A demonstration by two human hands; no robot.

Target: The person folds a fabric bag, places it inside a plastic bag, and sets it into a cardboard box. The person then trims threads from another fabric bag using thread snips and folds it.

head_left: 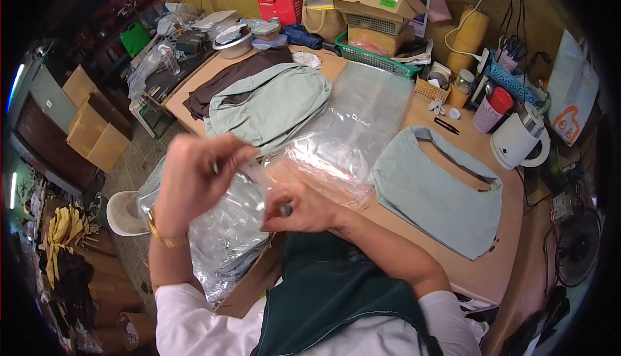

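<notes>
My left hand (pixel 197 178), slightly blurred and wearing a gold band at the wrist, is closed with its fingertips pinching the edge of a clear plastic bag (pixel 226 233). Lower and to the right, my right hand (pixel 301 208) pinches the same plastic between thumb and fingers. The shiny bag hangs over the near edge of the table; what it holds is hard to make out through the glare. Just beyond my hands lies a stack of flat clear plastic bags (pixel 365 103). On the right, a pale grey-green fabric shoulder bag (pixel 433 194) lies flat.
More fabric bags, grey-green (pixel 275 100) and dark brown (pixel 226 81), lie at the back left of the table. Black thread snips (pixel 446 126) and a white kettle (pixel 514 139) are at the right. A green basket (pixel 381 63) holding boxes stands behind. A white stool (pixel 123 213) is on the left.
</notes>
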